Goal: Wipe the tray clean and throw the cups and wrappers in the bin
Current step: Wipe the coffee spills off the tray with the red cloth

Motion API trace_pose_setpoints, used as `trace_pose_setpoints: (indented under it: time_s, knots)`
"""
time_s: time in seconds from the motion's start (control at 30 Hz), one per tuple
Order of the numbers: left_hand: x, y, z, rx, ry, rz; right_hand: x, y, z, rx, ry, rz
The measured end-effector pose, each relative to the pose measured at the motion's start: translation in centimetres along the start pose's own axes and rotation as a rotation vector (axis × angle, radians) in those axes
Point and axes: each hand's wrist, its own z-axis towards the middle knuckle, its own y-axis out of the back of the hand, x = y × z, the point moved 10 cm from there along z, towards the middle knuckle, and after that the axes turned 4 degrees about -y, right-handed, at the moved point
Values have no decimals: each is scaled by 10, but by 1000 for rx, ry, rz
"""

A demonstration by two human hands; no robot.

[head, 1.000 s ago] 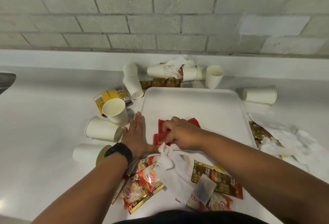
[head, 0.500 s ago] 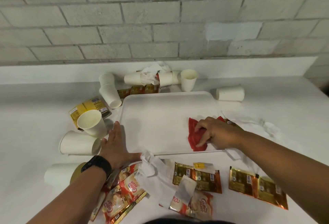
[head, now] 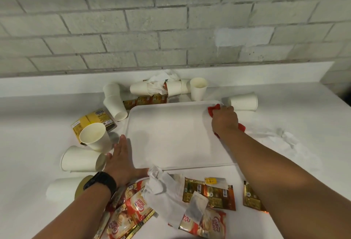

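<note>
A white tray [head: 171, 136] lies flat on the white counter, its surface bare. My right hand [head: 225, 121] presses a red cloth [head: 212, 110] against the tray's far right corner, fingers curled over it. My left hand [head: 121, 161] lies flat with straight fingers at the tray's near left corner, thumb along the front rim. Several white paper cups surround the tray: one upright [head: 198, 88] at the back, one on its side [head: 244, 101] beyond the cloth, others tipped at the left [head: 95, 137]. Gold and red sachet wrappers [head: 209, 193] and a crumpled tissue [head: 161, 183] lie in front of the tray.
A grey brick wall [head: 171, 30] rises behind a low white ledge. More crumpled tissue [head: 284, 138] lies right of the tray, and a yellow packet [head: 93, 121] sits under the left cups. A gold lid [head: 81, 187] peeks out beside my left wrist. No bin is visible.
My right hand has swept the red cloth from the tray's near middle to its near right side, then up to the far right corner. My left hand has stayed at the tray's near left corner.
</note>
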Motion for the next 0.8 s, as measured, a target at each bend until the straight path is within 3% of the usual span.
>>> trace_pose_setpoints:
  time_s: [0.13,0.2,0.37,0.47,0.53,0.67,0.8]
  knots:
    - [-4,1,-2,-6,-1,18,11,-8,-4,-51,-43,44]
    - [-7,3,-4,-9,-4,1,35,-9,-12,-58,22,106]
    - [-10,7,-6,-9,-11,-20,139,-4,-101,-26,503,264]
    - [-9,7,-7,-3,-6,-20,148,-4,-135,-64,707,279]
    - [-9,5,-6,10,-11,-5,115,-10,-111,-73,625,263]
    - [-9,4,-4,2,-15,1,23,-17,-17,-92,180,99]
    - [-4,3,-6,-5,-9,-4,42,-28,11,38,143,205]
